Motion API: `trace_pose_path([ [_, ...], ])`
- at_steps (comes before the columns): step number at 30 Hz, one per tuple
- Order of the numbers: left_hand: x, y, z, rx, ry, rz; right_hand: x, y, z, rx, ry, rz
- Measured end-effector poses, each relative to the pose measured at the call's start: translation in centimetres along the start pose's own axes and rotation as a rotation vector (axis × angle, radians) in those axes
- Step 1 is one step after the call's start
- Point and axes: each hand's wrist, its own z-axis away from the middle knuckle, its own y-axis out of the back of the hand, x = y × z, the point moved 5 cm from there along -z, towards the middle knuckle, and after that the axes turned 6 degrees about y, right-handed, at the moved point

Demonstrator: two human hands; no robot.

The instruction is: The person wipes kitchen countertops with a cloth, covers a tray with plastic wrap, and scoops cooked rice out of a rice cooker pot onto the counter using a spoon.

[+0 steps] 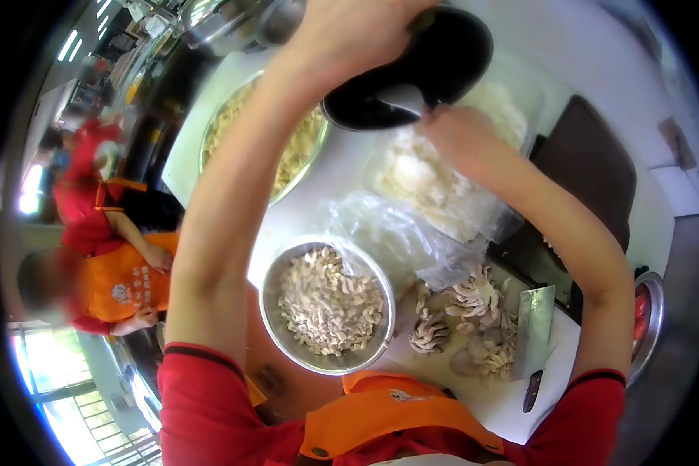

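At the top, my left hand [357, 39] is closed on the edge of a black pan [450, 46], which is tilted. My right hand [458, 140] is closed around a utensil with a pale flat blade [402, 98], perhaps a spatula, that reaches into the pan. Its handle is hidden in my fingers. Below both hands, white crumbly food [419, 175] that looks like rice fills a clear plastic container [377, 159]. A crumpled clear plastic bag [404, 233] lies against that container.
Chopped mushrooms [330, 303] fill a steel bowl [272, 342]. A larger bowl [287, 190] holds yellowish pieces. Oyster mushrooms [474, 299] and a cleaver [533, 326] lie on a white cutting board [555, 384]. A dark brown board [598, 155] is right. Another person in an orange apron [124, 283] stands left.
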Motion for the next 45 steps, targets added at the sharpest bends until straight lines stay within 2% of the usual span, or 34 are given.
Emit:
trace_pose_path([
  [1, -0.1, 0.0, 0.1, 0.015, 0.0, 0.004, -0.1, 2.5, 0.6, -0.099, 0.007, -0.035],
  [4, 0.3, 0.3, 0.0, 0.011, -0.009, 0.017, 0.8, 5.0, -1.3, 0.073, 0.062, -0.034],
  [5, 0.5, 0.4, 0.0, -0.011, 0.003, 0.018, 1.0, 4.6, -2.5, 0.182, 0.052, 0.01],
  [8, 0.5, 0.2, -0.1, -0.032, 0.007, -0.007, 0.8, 2.1, -4.2, 0.283, 0.014, 0.07],
  [11, 0.0, 0.2, 0.2, -0.033, 0.062, 0.042, -0.2, -0.1, -1.6, 0.076, 0.034, 0.009],
  [14, -0.1, 1.0, 0.7, -0.06, 0.095, 0.061, 0.5, 3.5, 2.5, -0.055, 0.134, 0.099],
  [17, 0.8, 1.9, 0.7, -0.046, 0.087, 0.072, 1.6, 4.7, 2.3, 0.028, 0.077, 0.067],
  [21, 1.1, 0.4, 0.2, -0.035, 0.045, 0.028, 4.0, 1.6, -1.6, 0.084, -0.055, 0.15],
  [24, 1.1, 0.5, 0.1, -0.064, 0.038, 0.067, 0.5, 0.8, 1.6, -0.017, -0.053, 0.157],
  [27, 0.8, 0.6, 0.2, -0.062, 0.059, 0.058, -1.7, 3.0, 5.4, -0.166, 0.054, 0.09],
  [31, 1.1, 1.1, 0.1, -0.043, 0.065, 0.092, 1.1, 5.2, 1.8, 0.034, -0.046, -0.065],
  [34, -0.4, -0.2, 0.6, 0.014, 0.06, 0.085, 2.8, 2.7, -3.3, 0.138, -0.095, 0.022],
  [37, -1.0, -0.3, 0.5, 0.047, 0.061, 0.11, 1.8, 0.0, -3.5, -0.034, -0.04, 0.048],
  [39, -1.8, -0.6, 0.9, 0.022, 0.081, 0.095, -0.1, 0.1, 0.3, -0.004, 0.002, 0.028],
  [40, -2.0, -0.6, 0.9, 0.008, 0.09, 0.089, -1.1, 1.0, 2.5, -0.062, 0.035, 0.038],
  [41, -1.3, 0.9, 0.3, -0.097, 0.144, 0.125, -1.7, 2.4, 4.4, -0.115, 0.064, 0.047],
  [44, -1.3, 1.0, 0.6, -0.114, 0.142, 0.138, -1.3, 5.0, 7.2, -0.187, 0.021, -0.001],
  [45, -1.3, 0.8, 0.8, -0.069, 0.13, 0.134, -1.0, 5.2, 7.0, -0.137, 0.02, 0.019],
])
